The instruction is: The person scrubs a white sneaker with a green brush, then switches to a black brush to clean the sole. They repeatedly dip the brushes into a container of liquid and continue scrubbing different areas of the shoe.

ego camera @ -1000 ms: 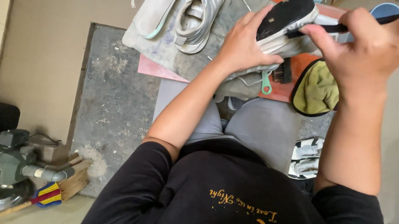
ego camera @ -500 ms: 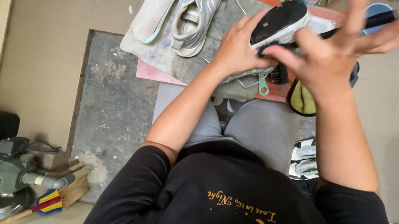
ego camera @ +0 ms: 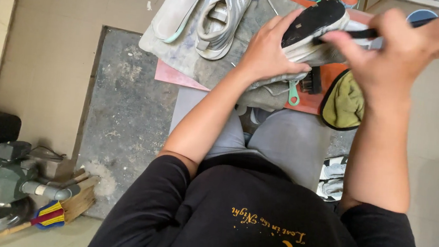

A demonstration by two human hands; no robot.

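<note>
Shoe: a shoe with a dark sole, sole turned up, held above the grey cloth at the top of the view.
Left hand: left hand fingers clasped round the shoe's side, steadying it.
Right hand: right hand, blurred, fingers closed on a thin dark tool whose tip meets the sole.
Nearby: a pair of grey sneakers on the cloth; a yellow-green rag just beside the orange board.

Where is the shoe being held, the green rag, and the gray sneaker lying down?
black-soled shoe (ego camera: 315, 21), head view, on its dark sole.
yellow-green rag (ego camera: 346, 102), head view, on its cloth middle.
gray sneaker (ego camera: 223, 16), head view, on its laced top.
</note>
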